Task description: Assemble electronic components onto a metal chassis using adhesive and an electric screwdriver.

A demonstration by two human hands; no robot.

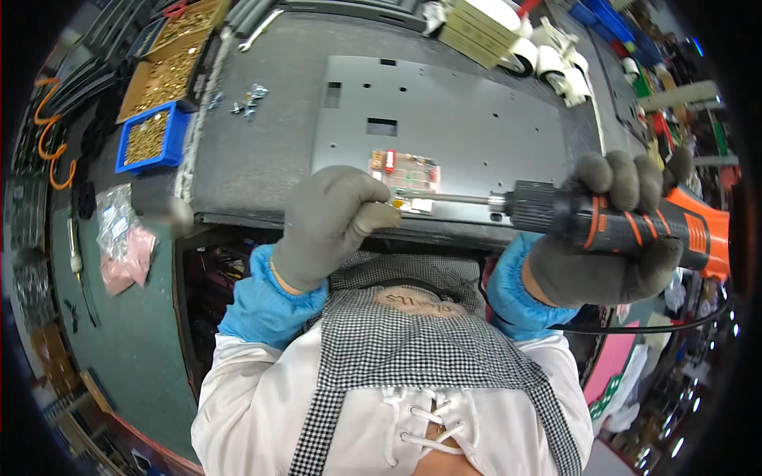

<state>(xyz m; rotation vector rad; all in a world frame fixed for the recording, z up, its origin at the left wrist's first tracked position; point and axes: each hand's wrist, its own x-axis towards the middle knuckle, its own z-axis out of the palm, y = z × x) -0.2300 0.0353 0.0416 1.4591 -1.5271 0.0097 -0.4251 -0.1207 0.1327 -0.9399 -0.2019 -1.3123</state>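
Observation:
My right hand [603,238], in a grey glove, is wrapped round an orange and black electric screwdriver [609,222]. Its long metal bit [456,198] points left. At the bit's tip, the thumb and forefinger of my gloved left hand [333,222] pinch together; what lies between them is too small to make out. Just beyond the fingertips a small circuit board [406,173] with red and brown parts rests on a flat grey metal panel [460,111] with cut-outs and round holes. Part of the board is hidden behind the bit and fingers.
Loose screws [252,99] lie on the dark bench left of the panel. Further left are a blue bin [170,139] and cardboard boxes of brass-coloured hardware. A wrench [259,32] lies at the back. White castors [556,63] and a box [480,33] stand back right.

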